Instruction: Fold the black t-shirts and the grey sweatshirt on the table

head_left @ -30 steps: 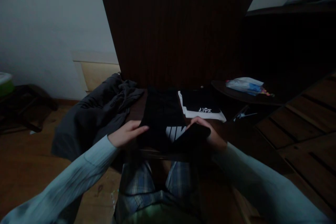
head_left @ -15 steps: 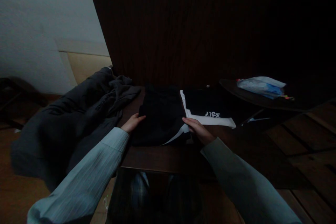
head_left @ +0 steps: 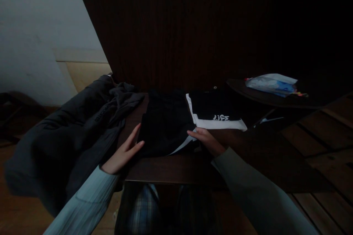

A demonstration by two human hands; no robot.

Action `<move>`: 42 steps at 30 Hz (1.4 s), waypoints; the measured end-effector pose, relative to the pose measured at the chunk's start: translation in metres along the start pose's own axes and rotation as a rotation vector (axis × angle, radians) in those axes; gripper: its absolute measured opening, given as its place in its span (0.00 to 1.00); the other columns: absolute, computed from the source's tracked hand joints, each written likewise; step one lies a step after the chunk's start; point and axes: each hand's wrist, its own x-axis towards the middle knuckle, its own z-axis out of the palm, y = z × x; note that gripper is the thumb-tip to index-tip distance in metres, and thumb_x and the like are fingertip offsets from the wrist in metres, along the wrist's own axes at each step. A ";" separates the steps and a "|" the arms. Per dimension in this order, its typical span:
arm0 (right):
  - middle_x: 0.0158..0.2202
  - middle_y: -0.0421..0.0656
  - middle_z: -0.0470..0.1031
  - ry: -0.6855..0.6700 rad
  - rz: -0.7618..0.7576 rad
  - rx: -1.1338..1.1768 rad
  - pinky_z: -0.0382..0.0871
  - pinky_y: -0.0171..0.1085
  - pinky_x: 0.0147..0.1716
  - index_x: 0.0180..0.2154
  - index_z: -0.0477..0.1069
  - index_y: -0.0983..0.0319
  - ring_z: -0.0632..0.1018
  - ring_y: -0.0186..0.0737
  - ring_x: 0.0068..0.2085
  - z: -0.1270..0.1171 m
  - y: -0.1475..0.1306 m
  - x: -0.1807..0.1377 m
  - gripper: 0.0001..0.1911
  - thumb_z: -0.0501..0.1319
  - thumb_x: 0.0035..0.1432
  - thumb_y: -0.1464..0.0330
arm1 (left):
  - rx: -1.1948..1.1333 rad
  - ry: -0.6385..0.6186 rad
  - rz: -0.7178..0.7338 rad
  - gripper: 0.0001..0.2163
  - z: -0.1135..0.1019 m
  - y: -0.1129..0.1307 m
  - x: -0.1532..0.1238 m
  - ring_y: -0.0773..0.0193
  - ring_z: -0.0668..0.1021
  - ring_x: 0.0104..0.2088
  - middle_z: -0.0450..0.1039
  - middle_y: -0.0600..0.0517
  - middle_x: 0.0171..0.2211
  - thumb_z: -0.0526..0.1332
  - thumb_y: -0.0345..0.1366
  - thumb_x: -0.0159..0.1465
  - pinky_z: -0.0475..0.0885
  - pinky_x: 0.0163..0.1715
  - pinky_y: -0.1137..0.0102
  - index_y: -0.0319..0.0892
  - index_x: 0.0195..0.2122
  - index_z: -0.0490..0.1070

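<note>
Lying flat on the dark wooden desk point(head_left: 165, 167), close to its near edge, is the folded black garment with a slanting white stripe point(head_left: 165, 125). The left hand point(head_left: 122, 152) is released, fingers straight and together, its tips against the garment's left edge. The right hand point(head_left: 205, 140) rests on the garment's near right corner, where the white stripe shows. Whether it pinches the cloth or only presses on it cannot be told in this dim light.

With a hand on either side, the fold would best be squared by even, flat pressure from both, pushing inwards without lifting the layers; the stripe peeking out at the right corner suggests that corner is loosest.

Just right of the garment, touching or nearly so, lies a folded black-and-white shirt with white lettering point(head_left: 215, 112), so a sideways push could knock it askew. Left of the garment, a crumpled grey jacket point(head_left: 77, 128) spills over the desk's edge, close to the left wrist. Further right of the garment, a pale plastic bag point(head_left: 271, 82) sits on a dark round surface. Behind the garment rises a dark wooden panel point(head_left: 179, 25).
</note>
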 end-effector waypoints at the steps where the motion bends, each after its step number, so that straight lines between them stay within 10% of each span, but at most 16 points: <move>1: 0.19 0.36 0.71 0.008 -0.006 -0.014 0.62 0.32 0.25 0.21 0.67 0.63 0.70 0.31 0.23 0.002 -0.001 -0.001 0.17 0.67 0.37 0.57 | 0.018 -0.062 0.051 0.36 0.002 -0.001 -0.006 0.58 0.48 0.62 0.43 0.52 0.63 0.55 0.52 0.56 0.48 0.59 0.63 0.45 0.62 0.43; 4: 0.19 0.37 0.70 0.032 -0.024 -0.071 0.62 0.32 0.24 0.20 0.67 0.63 0.70 0.32 0.23 0.003 -0.002 -0.005 0.17 0.65 0.38 0.56 | 0.087 -0.145 0.140 0.38 0.012 -0.008 -0.015 0.57 0.48 0.62 0.43 0.50 0.63 0.58 0.49 0.54 0.47 0.59 0.61 0.44 0.62 0.43; 13: 0.20 0.38 0.69 0.109 -0.146 -0.381 0.61 0.33 0.25 0.21 0.67 0.62 0.69 0.34 0.24 -0.020 0.014 -0.022 0.17 0.62 0.43 0.54 | 0.132 0.202 0.130 0.27 0.036 -0.019 0.001 0.60 0.59 0.59 0.57 0.48 0.59 0.51 0.44 0.59 0.55 0.57 0.65 0.41 0.59 0.51; 23: 0.27 0.40 0.73 0.309 -0.262 -0.639 0.65 0.36 0.28 0.41 0.67 0.61 0.71 0.35 0.24 -0.028 0.039 -0.039 0.20 0.62 0.45 0.60 | 0.294 0.335 0.008 0.26 0.043 -0.006 0.000 0.59 0.78 0.34 0.75 0.50 0.38 0.52 0.44 0.58 0.72 0.33 0.69 0.41 0.56 0.55; 31: 0.45 0.48 0.71 0.336 -0.392 -0.697 0.60 0.46 0.47 0.22 0.65 0.60 0.69 0.48 0.50 -0.031 0.050 -0.040 0.13 0.54 0.52 0.59 | 0.448 0.325 -0.041 0.22 0.040 -0.006 -0.002 0.58 0.78 0.29 0.76 0.50 0.30 0.50 0.44 0.59 0.69 0.26 0.70 0.41 0.54 0.59; 42: 0.32 0.45 0.70 0.383 -0.464 -0.941 0.66 0.44 0.39 0.31 0.67 0.61 0.71 0.46 0.39 -0.034 0.047 -0.040 0.09 0.58 0.48 0.63 | 0.475 0.058 -0.002 0.24 0.022 -0.004 0.006 0.60 0.77 0.33 0.75 0.51 0.32 0.50 0.45 0.59 0.70 0.32 0.71 0.42 0.55 0.57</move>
